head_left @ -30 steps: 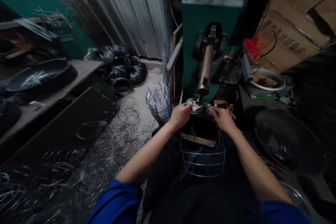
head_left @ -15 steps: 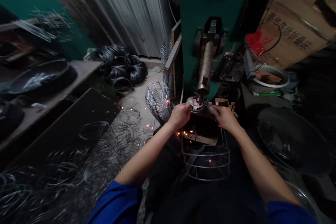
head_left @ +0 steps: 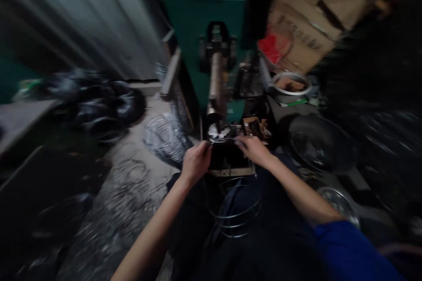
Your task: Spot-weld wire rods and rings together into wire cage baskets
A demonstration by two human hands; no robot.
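A round wire basket frame (head_left: 232, 217) of thin metal rings hangs below my hands, in front of my lap and blurred. My left hand (head_left: 197, 160) is closed on its upper rim wire, left of the machine's lower tip. On the other side my right hand (head_left: 254, 150) pinches the same rim between thumb and fingers. The rim lies close to the whitish pad (head_left: 218, 132) under the spot welder's metal arm (head_left: 216, 81). Whether the wire touches the welding tip cannot be made out.
Stacked wire baskets (head_left: 165, 136) stand left of the welder. Black wire coils (head_left: 105, 105) and loose wire rings (head_left: 127, 180) lie on the floor. To the right are a dark basin (head_left: 318, 142), a pale bowl (head_left: 292, 88) and cardboard boxes (head_left: 296, 30).
The view has turned right, so everything appears further left. The orange sparks are gone. The hanging frame has tilted, and both hands still hold its rim.
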